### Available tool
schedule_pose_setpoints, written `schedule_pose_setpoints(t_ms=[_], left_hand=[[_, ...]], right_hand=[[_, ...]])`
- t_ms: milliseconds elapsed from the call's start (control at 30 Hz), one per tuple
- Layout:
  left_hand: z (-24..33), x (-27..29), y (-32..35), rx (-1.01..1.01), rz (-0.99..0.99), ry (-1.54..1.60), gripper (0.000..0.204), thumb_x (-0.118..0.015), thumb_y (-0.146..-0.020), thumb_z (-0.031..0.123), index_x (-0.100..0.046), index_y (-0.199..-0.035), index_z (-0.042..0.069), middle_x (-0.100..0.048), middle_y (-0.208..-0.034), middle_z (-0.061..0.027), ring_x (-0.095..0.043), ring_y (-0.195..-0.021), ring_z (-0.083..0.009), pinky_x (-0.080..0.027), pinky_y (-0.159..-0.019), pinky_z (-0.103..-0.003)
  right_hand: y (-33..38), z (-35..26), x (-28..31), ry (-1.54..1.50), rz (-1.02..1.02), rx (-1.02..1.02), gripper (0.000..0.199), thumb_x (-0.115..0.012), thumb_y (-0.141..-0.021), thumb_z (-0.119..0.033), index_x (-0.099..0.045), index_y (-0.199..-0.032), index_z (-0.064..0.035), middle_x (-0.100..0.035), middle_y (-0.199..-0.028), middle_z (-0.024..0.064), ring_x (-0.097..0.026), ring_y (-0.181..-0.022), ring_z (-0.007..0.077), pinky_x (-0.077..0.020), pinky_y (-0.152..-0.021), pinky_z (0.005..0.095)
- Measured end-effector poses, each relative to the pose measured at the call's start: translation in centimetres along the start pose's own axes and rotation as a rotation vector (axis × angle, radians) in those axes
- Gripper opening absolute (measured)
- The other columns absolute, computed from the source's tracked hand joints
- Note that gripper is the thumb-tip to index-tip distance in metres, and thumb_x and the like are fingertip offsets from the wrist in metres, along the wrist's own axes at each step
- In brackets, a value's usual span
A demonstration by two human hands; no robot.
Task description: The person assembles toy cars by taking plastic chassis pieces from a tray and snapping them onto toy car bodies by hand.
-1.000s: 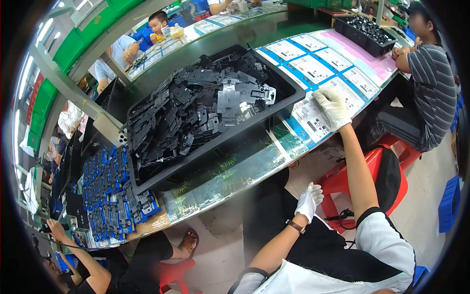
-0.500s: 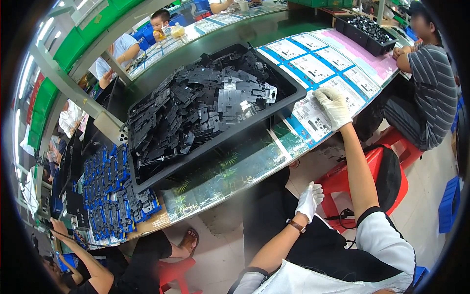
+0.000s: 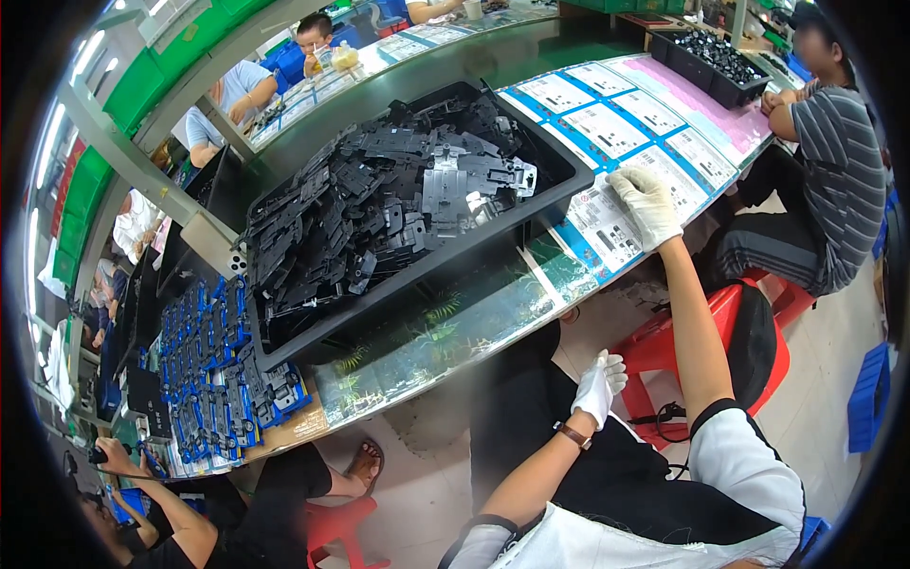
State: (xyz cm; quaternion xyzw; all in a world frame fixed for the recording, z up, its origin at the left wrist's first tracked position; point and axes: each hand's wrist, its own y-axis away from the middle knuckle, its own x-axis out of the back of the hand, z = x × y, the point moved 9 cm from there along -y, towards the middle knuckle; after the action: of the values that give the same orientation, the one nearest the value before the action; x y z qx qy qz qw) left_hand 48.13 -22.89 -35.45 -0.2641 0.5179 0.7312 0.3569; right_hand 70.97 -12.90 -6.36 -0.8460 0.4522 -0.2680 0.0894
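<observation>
My right hand [image 3: 646, 207], in a white glove, lies palm down on the printed sheets [image 3: 599, 228] at the table's near edge. Its fingers are loosely bent, and I see nothing in them. Low over my dark-clothed lap rests my left hand [image 3: 597, 391], also gloved, with a brown-strapped watch [image 3: 573, 435] at the wrist. Its fingers are slightly curled and apart from the thumb, holding nothing that shows. Left of my right hand stands a large black tub [image 3: 417, 270] heaped with black moulded plastic parts [image 3: 365, 190]; neither hand touches it.
Blue-and-black assemblies [image 3: 213, 375] stand in rows left of the tub. A smaller black bin [image 3: 711, 66] of small parts is at the far right. Red stools [image 3: 654, 356] stand beside the table. A striped-shirted person [image 3: 839, 171] sits right; another person's hand [image 3: 118, 460] works lower left.
My two hands stay where they were. The lower-left co-worker's hand has shifted slightly down, and the seated person's legs at the right have moved.
</observation>
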Motion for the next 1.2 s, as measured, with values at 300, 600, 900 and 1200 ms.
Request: schedule_pose_setpoints(t_ms=[300, 600, 900, 1200], left_hand=[[0.1, 0.0, 0.0, -0.009, 0.004, -0.015, 0.036, -0.047, -0.103, 0.036, -0.062, -0.1, 0.004, -0.066, -0.083, -0.0069, -0.064, -0.066, -0.0172, -0.053, -0.062, -0.029], [0.3, -0.1, 0.1, -0.014, -0.026, 0.003, 0.036, -0.047, -0.103, 0.037, -0.063, -0.098, 0.005, -0.066, -0.081, -0.0067, -0.064, -0.066, -0.0173, -0.053, -0.061, -0.028], [0.1, 0.2, 0.2, -0.008, -0.006, -0.014, 0.036, -0.048, -0.103, 0.037, -0.063, -0.099, 0.004, -0.066, -0.082, -0.0068, -0.064, -0.065, -0.0175, -0.053, -0.061, -0.028], [0.1, 0.1, -0.1, -0.006, 0.001, -0.021, 0.037, -0.048, -0.102, 0.038, -0.063, -0.1, 0.004, -0.066, -0.083, -0.0065, -0.064, -0.065, -0.0169, -0.053, -0.06, -0.028]], right_hand=[[0.0, 0.6, 0.0, -0.086, 0.007, -0.056, 0.019, -0.061, -0.092, -0.019, -0.071, -0.096, -0.0026, -0.067, -0.094, 0.0119, -0.064, -0.088, 0.0238, -0.0478, -0.08, 0.0342], [-0.3, -0.1, -0.1, -0.025, -0.015, -0.005, 0.016, -0.065, -0.095, -0.016, -0.07, -0.1, -0.0011, -0.065, -0.093, 0.0002, -0.057, -0.085, 0.0074, -0.0466, -0.076, 0.0219], [0.3, -0.2, 0.2, -0.027, 0.008, -0.015, 0.019, -0.062, -0.091, -0.02, -0.071, -0.096, -0.0032, -0.068, -0.095, 0.0113, -0.064, -0.089, 0.0237, -0.0477, -0.082, 0.0335], [0.1, 0.5, 0.1, -0.113, 0.012, -0.051, 0.019, -0.062, -0.091, -0.019, -0.071, -0.097, -0.0025, -0.068, -0.096, 0.0086, -0.064, -0.09, 0.0197, -0.0476, -0.083, 0.0312]])
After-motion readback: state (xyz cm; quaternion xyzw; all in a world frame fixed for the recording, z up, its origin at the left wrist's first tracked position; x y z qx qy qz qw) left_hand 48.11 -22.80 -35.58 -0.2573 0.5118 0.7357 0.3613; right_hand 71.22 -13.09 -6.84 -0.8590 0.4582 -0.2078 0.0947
